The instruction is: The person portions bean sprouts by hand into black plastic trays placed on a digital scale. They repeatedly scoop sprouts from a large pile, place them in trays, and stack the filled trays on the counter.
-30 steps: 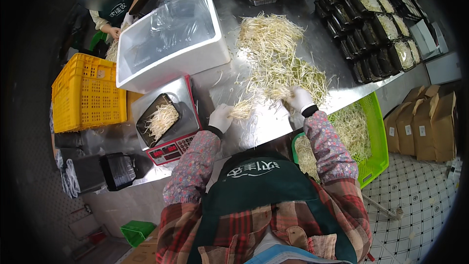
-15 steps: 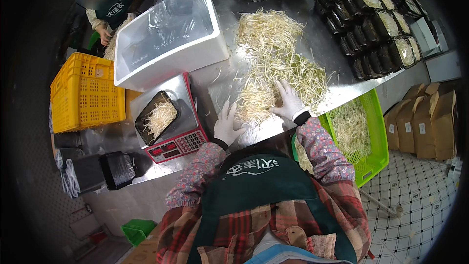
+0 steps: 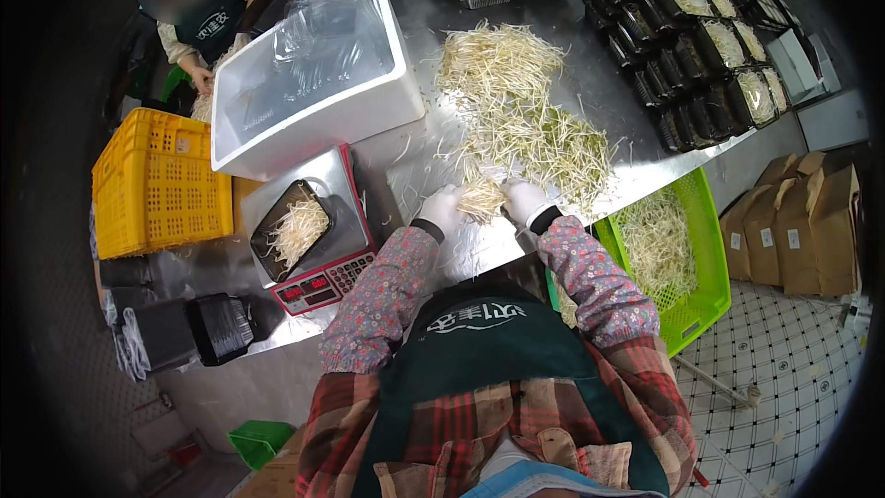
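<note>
Between my gloved hands, near the front edge of the metal table, is a bunch of bean sprouts [image 3: 481,200]. My left hand [image 3: 443,209] closes on its left end, and my right hand [image 3: 525,202] grips the right end. Beyond them spreads a loose pile of bean sprouts [image 3: 505,83], pale at the far end and greener toward the right. To the left, a black tray [image 3: 314,249] holding some sprouts rests on a red digital scale [image 3: 324,284] with a lit display.
A white foam box [image 3: 318,120] with plastic film stands behind the scale, beside a yellow crate [image 3: 166,189]. Stacked packed trays [image 3: 710,46] fill the right. A green basket of sprouts [image 3: 710,267] is by my right arm. At far left a co-worker's hand [image 3: 201,80] touches sprouts.
My hands were open, spread flat at the near side of the pile. They have come together and gathered a bunch of sprouts, leaving bare table where those sprouts lay.
</note>
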### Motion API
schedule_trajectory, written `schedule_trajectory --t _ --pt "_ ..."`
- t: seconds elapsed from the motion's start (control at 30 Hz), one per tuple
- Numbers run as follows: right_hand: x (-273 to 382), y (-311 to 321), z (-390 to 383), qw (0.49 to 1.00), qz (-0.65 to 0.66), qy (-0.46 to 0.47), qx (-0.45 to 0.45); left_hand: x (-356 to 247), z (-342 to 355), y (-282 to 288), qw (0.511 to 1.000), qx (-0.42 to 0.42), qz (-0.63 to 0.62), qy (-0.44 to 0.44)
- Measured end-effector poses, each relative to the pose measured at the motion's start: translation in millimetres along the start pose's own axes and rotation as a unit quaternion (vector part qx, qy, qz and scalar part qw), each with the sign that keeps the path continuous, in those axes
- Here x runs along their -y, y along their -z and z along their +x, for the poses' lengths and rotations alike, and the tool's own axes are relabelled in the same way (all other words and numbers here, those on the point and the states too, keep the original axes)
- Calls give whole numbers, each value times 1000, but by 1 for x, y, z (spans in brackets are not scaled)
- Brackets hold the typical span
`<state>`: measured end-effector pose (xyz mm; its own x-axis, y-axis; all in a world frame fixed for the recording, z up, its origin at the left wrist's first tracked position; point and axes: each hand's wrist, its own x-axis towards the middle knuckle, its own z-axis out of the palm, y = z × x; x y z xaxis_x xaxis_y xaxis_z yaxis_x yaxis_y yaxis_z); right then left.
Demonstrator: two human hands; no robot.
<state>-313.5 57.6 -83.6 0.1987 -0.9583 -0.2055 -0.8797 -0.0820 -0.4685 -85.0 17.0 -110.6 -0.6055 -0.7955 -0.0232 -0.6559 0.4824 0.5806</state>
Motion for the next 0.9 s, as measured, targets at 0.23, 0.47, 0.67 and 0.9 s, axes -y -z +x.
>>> schedule_trajectory --t 0.23,0.47,0.67,0.9 --pt "-47 72 -16 992 61 -80 -72 3 -29 39 996 -30 -61 -54" --pt "4 51 1 987 132 -88 -26 -41 -30 39 996 -63 -25 -63" --pt "-10 37 -4 996 48 -68 25 1 -83 11 970 -146 -148 128" --pt "67 2 -10 989 -138 -50 8 -19 -94 -5 945 -204 -202 155"
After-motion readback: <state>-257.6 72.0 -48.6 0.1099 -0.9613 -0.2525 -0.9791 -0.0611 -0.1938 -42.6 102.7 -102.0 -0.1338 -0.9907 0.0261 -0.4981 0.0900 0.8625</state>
